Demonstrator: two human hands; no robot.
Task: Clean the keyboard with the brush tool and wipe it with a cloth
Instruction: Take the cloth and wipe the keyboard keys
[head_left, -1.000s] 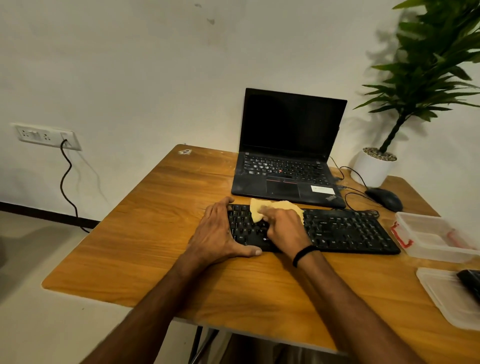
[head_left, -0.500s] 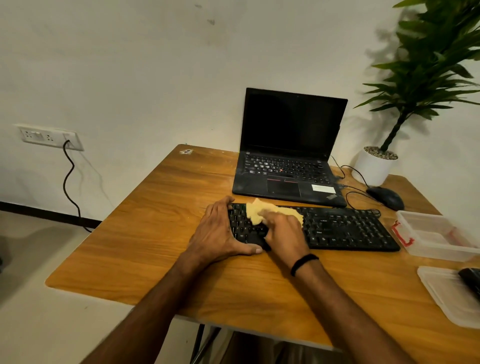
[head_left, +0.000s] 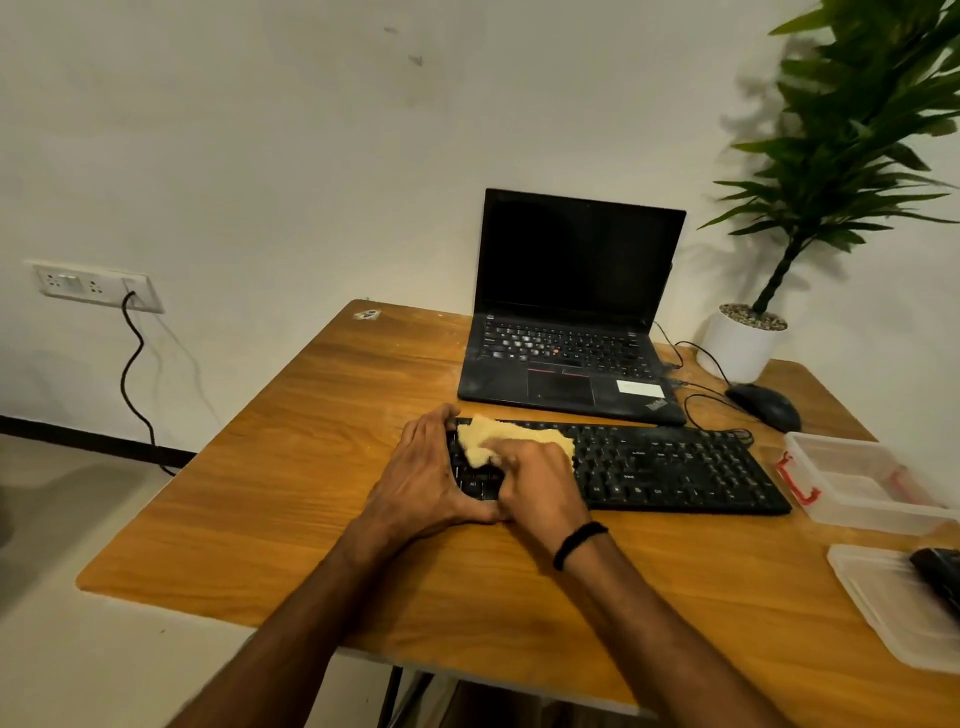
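My right grip is bunched on the yellow cloth, fingers curled over it and pressing it onto the keys at the left part of the black keyboard. My left grip clasps the keyboard's left end, thumb along the front edge and fingertips at the back corner, pinning it to the worktop. The keyboard lies across the worktop just in front of the open laptop, its right end near a clear container.

I judge the wiping far from finished, since the whole right stretch lies uncovered. To do it well I'd hold the left clasp firm so the board can't skate. I'd drag the cloth along the rows toward the right with light, even pressure. If it bunches I'd refold it, so loose corners don't snag keycaps.
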